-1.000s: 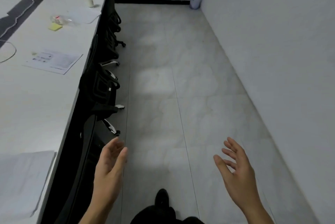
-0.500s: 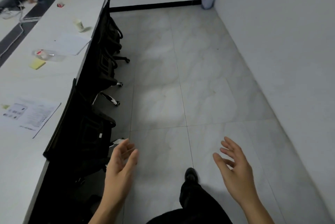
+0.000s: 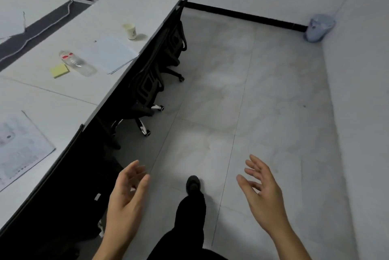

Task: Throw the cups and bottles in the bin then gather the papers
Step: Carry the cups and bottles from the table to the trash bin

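No text, brand or number can be read. Print is seen on the printed sheet at the near edge of the desk, but it is blurred into grey lines and blocks. A red label is carried by the lying bottle, its wording lost. A dark mark, possibly a logo, is borne by the paper cup.

Both hands reach forward low in the frame, holding nothing: the left hand and right hand have relaxed, spread fingers. A white table fills the upper left, bearing a paper cup, a plastic bottle lying on its side beside yellow sticky notes, blank sheets and a printed paper. Black office chairs stand tucked along its edge. A bin stands in the upper-right corner.
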Tool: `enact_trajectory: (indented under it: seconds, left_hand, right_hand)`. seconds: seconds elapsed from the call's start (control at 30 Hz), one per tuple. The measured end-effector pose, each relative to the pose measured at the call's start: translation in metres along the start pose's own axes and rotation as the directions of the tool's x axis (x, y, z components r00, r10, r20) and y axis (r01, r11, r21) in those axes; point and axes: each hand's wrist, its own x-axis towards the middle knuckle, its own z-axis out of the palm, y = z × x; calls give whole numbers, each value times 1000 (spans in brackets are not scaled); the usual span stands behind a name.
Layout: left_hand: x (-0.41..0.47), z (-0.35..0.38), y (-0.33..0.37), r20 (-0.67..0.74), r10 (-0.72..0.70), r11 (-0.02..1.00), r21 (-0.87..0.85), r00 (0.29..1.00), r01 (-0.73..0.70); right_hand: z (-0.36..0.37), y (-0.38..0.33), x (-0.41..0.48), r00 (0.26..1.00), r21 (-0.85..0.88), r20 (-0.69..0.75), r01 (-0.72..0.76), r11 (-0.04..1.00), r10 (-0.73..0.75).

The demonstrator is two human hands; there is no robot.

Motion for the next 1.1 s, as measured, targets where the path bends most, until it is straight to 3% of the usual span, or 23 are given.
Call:
enact_trajectory:
  seconds: [0.17,0.43,0.63,0.77,0.93,1.1]
  left_hand:
    - [143,73,28,-9,-23,1000,-8,1000,23]
    - [348,159,126,30,74,997,-15,997,-74]
    - [459,204,132,-131,-12,999,45,991,18]
    - [507,213,152,-301,-93,992,52,949,114]
    - [550,202,175,-560,-123,987,15,819,159]
    - [575,179,157,-694,-194,973,-44,694,228]
  right_hand:
    - [8,-38,157,999,-40,37,15,999,-13]
    - [10,-113,378,996,-4,16,89,996,-89]
    - [70,-125,547,966,2,232,117,993,-114]
    - [123,-164,648,882,14,451,144,989,-135]
    - [205,-226,744,681,26,706,252,967,-196]
    - [302,-266,785,547,8,813,329,944,-198]
